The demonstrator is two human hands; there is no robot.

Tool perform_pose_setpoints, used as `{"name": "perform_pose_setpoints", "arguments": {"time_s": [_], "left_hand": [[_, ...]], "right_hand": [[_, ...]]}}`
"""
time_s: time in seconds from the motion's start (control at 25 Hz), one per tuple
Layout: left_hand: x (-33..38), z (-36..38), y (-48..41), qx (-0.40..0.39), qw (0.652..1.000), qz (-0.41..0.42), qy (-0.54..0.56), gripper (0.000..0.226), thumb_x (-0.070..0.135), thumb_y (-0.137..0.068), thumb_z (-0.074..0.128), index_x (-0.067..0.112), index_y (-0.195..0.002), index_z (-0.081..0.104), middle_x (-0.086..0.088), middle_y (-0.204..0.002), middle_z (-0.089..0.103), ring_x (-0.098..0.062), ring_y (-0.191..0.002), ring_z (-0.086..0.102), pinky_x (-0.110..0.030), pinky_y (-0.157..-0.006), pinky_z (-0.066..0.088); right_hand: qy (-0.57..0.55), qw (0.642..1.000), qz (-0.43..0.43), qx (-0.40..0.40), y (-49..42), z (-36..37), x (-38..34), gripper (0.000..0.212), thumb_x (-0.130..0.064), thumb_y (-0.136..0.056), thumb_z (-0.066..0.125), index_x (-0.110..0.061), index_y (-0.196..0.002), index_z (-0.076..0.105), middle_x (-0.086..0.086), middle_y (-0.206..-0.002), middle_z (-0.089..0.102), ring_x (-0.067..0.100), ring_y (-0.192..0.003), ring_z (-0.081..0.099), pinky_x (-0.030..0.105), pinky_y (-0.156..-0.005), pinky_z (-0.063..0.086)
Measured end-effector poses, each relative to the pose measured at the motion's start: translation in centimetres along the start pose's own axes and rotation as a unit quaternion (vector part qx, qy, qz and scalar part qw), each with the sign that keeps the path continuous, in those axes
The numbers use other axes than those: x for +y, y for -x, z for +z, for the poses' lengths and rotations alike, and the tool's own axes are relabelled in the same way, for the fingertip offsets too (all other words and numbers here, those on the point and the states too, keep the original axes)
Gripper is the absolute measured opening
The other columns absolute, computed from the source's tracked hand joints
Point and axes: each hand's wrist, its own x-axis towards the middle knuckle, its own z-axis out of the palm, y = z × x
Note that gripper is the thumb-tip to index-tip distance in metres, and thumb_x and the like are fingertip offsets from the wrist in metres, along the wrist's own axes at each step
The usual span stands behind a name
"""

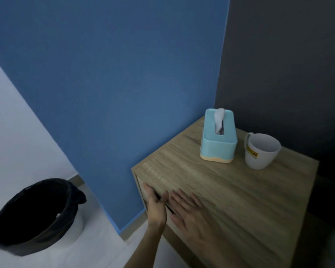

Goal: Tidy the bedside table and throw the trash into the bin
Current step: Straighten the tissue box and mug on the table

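Head view: a bin (76, 222) with a black bag stands on the floor at the left, too dark inside to see. On the worktop (240, 200) a blue tissue box (219, 147) has a tissue (219, 118) poking up, with a white mug (261, 153) just beside it. Both hands are open: the left hand (156, 206) touches the drawer front (143, 192), and the right hand (190, 212) lies flat on top.

My left hand (156, 206) is turned edge-on, fingers straight and together, thumb raised. Just beside it, my right hand (190, 215) lies flat, palm down, fingers spread.
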Motion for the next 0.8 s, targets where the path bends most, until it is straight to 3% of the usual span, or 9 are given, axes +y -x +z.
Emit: {"name": "perform_pose_setpoints", "arguments": {"time_s": [0.44, 0.52, 0.64, 0.72, 0.8], "left_hand": [[0.4, 0.2, 0.3, 0.005, 1.0, -0.023, 0.003, 0.079, 0.003, -0.096, 0.047, 0.017, -0.151, -0.008, -0.003, -0.161, 0.009, -0.019, -0.147, 0.014, -0.038, -0.121, 0.013], [1.0, 0.5, 0.5, 0.041, 0.998, -0.026, -0.043, 0.078, 0.003, -0.094, 0.047, 0.015, -0.152, -0.004, -0.006, -0.161, 0.009, -0.022, -0.147, 0.014, -0.037, -0.121, 0.014], [3.6, 1.6, 0.4, 0.111, 0.981, 0.081, -0.139, 0.093, -0.002, -0.066, 0.041, 0.01, -0.151, 0.007, -0.007, -0.162, 0.001, -0.018, -0.148, -0.003, -0.036, -0.122, 0.004], [6.3, 3.4, -0.6, 0.067, 0.96, 0.186, -0.197, 0.098, -0.016, -0.063, 0.044, 0.018, -0.149, 0.014, 0.001, -0.16, 0.0, -0.01, -0.146, -0.008, -0.022, -0.12, -0.001], [9.2, 6.4, -2.3, -0.032, 0.931, 0.254, -0.259, 0.099, -0.021, -0.065, 0.045, 0.026, -0.147, 0.015, 0.008, -0.159, -0.002, -0.007, -0.147, -0.009, -0.008, -0.113, -0.002]], "right_hand": [[0.0, 1.0, -0.021, 0.021, -0.2, 0.1, -0.2, 0.057, -0.044, -0.097, 0.014, -0.024, -0.123, 0.06, -0.012, -0.13, 0.058, 0.004, -0.126, 0.047, 0.032, -0.099, 0.028], [-0.055, 0.997, -0.007, 0.06, 0.1, 0.3, 0.4, 0.056, -0.047, -0.097, 0.018, -0.022, -0.12, 0.062, -0.01, -0.128, 0.06, 0.004, -0.123, 0.05, 0.029, -0.1, 0.032], [-0.218, 0.943, 0.168, 0.188, 0.8, -1.7, 3.2, 0.032, -0.038, -0.089, 0.048, -0.022, -0.112, 0.065, -0.004, -0.118, 0.065, 0.013, -0.11, 0.059, 0.022, -0.095, 0.039], [-0.269, 0.871, 0.323, 0.254, 1.6, -3.8, 7.0, 0.027, -0.017, -0.083, 0.062, -0.019, -0.109, 0.062, 0.007, -0.113, 0.065, 0.025, -0.105, 0.061, 0.031, -0.091, 0.044], [-0.262, 0.814, 0.442, 0.269, 1.9, -6.2, 11.5, 0.037, -0.013, -0.082, 0.064, -0.012, -0.119, 0.054, 0.015, -0.118, 0.059, 0.033, -0.108, 0.056, 0.042, -0.092, 0.044]]}}
